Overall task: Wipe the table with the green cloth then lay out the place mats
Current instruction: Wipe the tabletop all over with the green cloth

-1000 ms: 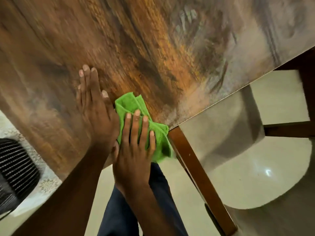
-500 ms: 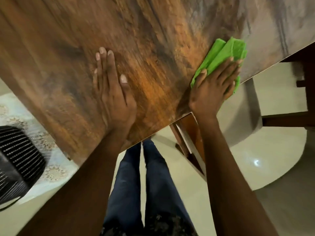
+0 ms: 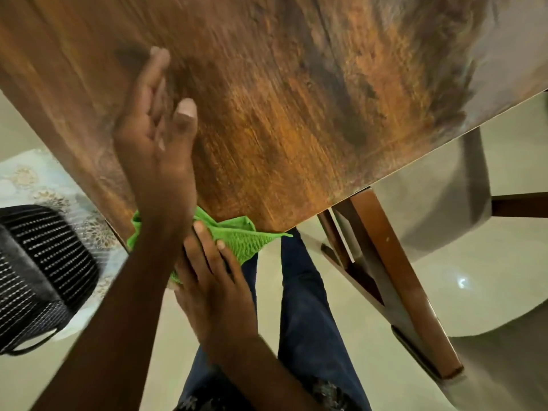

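The wooden table (image 3: 296, 99) fills the upper part of the head view. At its near corner lies the green cloth (image 3: 241, 237), bunched, with one tip hanging past the edge. My right hand (image 3: 213, 277) lies over the cloth with its fingers stretched on it, and part of the cloth is hidden under my left wrist. My left hand (image 3: 157, 143) rests on the tabletop, tilted onto its outer edge with straight fingers and the thumb raised, holding nothing. No place mats are in view.
A black mesh chair (image 3: 38, 268) stands at the left on a pale patterned rug (image 3: 26, 182). A brown table leg (image 3: 397, 271) slants down at the right, next to a grey chair seat (image 3: 439, 209). My legs in dark jeans (image 3: 311, 315) are below the table edge.
My right hand has swept the cloth from the table's right edge back to the near corner, beneath my left wrist. My left hand has tilted up from lying flat.
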Demonstrator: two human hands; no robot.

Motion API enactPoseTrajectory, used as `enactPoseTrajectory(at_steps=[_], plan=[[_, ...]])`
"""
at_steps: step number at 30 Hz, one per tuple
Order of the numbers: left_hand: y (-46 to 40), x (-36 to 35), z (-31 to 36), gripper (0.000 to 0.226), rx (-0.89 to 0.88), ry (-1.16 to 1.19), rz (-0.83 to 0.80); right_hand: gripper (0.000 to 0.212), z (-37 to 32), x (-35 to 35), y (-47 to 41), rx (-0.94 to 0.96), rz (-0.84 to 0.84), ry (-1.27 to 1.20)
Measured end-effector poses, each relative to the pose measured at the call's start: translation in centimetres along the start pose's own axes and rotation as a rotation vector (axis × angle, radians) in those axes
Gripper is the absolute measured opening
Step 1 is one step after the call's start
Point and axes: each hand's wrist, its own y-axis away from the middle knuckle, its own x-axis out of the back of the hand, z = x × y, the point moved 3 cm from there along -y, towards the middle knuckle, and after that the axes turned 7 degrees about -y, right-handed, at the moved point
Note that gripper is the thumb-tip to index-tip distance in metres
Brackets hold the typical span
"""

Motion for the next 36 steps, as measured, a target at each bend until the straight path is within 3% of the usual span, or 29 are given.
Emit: enactPoseTrajectory(at_steps=[3,7,10,13,15,17,20,24,32,36], plan=[[1.1,0.1,-1.0,0.049,0.003,-0.088,0.008,0.079,3.3,2.5,-0.8,-0.006,-0.11,-0.037],[3.0,-0.8,-0.1,0.052,0.048,-0.11,0.012,0.072,11.8,10.0,-4.8,-0.299,0.165,0.145],[3.9,-3.0,1.4,0.052,0.081,-0.197,-0.044,0.07,20.5,16.6,-8.3,-0.441,0.336,0.139],[3.6,-8.0,3.2,0.058,-0.037,-0.522,-0.197,0.07,27.2,20.6,-9.1,-0.487,0.441,0.129],[2.7,-12.5,3.8,0.064,-0.208,-0.758,-0.254,0.067,28.1,20.7,-8.0,-0.424,0.443,0.14],[1.3,-16.2,3.9,0.065,-0.267,-0.844,-0.236,0.065,26.9,20.0,-6.6,-0.298,0.382,0.133],[0.0,-18.7,2.6,0.064,-0.24,-0.924,-0.187,0.065,25.1,18.6,-4.8,-0.164,0.252,0.17],[0.1,-19.6,1.8,0.064,-0.255,-1.028,-0.201,0.067,26.8,20.2,-7.5,-0.1,0.222,0.195],[0.0,-19.8,2.1,0.066,-0.231,-1.104,-0.213,0.058,25.9,28.1,-27.0,0.157,0.343,0.312],[0.0,-19.8,2.3,0.066,-0.227,-1.068,-0.206,0.06,27.7,28.0,-23.3,0.194,0.28,0.332]])
